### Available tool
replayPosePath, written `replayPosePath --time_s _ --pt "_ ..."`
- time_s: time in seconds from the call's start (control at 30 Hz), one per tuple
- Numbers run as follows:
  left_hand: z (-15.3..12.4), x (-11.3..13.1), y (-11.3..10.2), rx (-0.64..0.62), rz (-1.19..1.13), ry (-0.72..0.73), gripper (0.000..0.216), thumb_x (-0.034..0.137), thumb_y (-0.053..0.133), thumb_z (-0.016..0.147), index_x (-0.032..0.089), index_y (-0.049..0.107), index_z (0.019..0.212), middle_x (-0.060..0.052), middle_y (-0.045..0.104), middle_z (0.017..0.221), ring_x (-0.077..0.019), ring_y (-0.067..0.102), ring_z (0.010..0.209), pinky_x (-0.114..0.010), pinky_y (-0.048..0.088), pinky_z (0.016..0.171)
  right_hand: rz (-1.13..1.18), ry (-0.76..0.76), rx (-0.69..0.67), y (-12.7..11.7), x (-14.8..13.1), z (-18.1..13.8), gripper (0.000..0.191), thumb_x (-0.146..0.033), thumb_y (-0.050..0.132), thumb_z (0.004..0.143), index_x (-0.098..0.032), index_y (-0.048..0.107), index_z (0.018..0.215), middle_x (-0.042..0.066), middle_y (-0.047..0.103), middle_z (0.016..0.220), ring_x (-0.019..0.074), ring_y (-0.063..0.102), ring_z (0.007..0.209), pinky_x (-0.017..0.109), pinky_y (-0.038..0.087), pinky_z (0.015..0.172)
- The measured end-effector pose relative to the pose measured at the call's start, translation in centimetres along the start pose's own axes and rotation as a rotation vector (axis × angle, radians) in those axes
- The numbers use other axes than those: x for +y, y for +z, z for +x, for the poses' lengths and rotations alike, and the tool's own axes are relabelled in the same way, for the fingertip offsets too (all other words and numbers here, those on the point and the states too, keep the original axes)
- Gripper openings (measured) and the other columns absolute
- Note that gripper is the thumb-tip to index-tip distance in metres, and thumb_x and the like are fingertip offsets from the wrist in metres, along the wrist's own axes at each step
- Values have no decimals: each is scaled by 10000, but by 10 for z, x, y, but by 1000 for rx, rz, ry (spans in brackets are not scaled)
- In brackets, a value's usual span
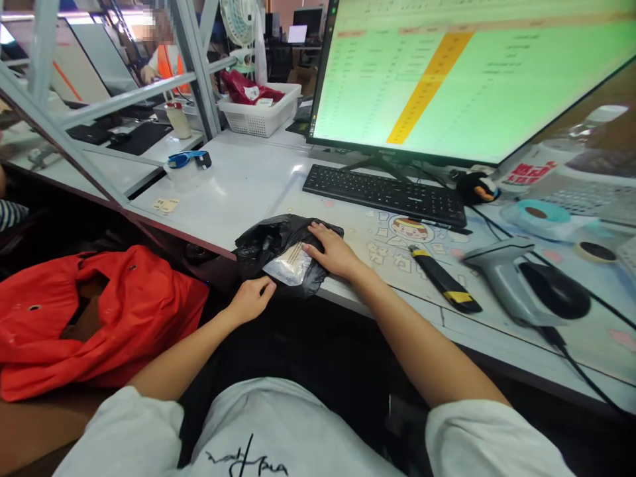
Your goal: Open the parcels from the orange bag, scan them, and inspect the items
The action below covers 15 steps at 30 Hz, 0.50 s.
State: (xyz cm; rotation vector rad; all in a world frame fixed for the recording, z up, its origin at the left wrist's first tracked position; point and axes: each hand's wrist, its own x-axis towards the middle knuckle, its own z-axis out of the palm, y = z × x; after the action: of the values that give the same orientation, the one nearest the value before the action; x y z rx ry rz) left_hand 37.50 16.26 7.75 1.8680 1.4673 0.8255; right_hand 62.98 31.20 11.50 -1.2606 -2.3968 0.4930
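Black plastic bag (263, 240) on desk (238, 175), at front edge, partly overhanging. From left: red sack (166, 285) below desk level; left hand (252, 299), fingers curled in, close by corner of clear packet (289, 266), cannot tell whether pinching anything; packet lying against bag; right hand (335, 252) over bag, fingers outstretched, thumb apart, by packet; black keyboard (382, 192); black-yellow utility knife (442, 276); grey scanner (501, 268).

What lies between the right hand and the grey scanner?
A black-and-yellow box cutter lies on the printed desk mat between the right hand and the grey scanner, as the head view shows.
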Motion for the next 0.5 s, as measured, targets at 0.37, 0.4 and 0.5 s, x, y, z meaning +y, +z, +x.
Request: replayPosePath --time_s 0.37,0.4,0.5 --pt "22 32 19 40 -1192 -347 786 743 803 741 158 687 1253 -164 771 1167 -295 749 997 -342 594 751 120 -67 -19 1 -23 -32 582 -453 505 1024 -174 554 1532 132 442 1647 285 372 1557 519 284 1309" --pt "22 34 20 27 -1180 -381 746 689 818 763 169 684 1282 -158 770 1193 -295 750 1017 -351 602 778 150 -59 7 2 -27 -39 546 -436 496 1023 -183 590 1498 126 474 1628 283 400 1542 511 305 1302" --pt "14 37 21 15 -998 -466 558 542 780 855 173 708 1267 -129 788 1150 -298 748 1045 -412 616 872 208 10 112 2 -40 -62 438 -394 467 1018 -214 700 1341 117 630 1487 285 534 1445 500 401 1249"
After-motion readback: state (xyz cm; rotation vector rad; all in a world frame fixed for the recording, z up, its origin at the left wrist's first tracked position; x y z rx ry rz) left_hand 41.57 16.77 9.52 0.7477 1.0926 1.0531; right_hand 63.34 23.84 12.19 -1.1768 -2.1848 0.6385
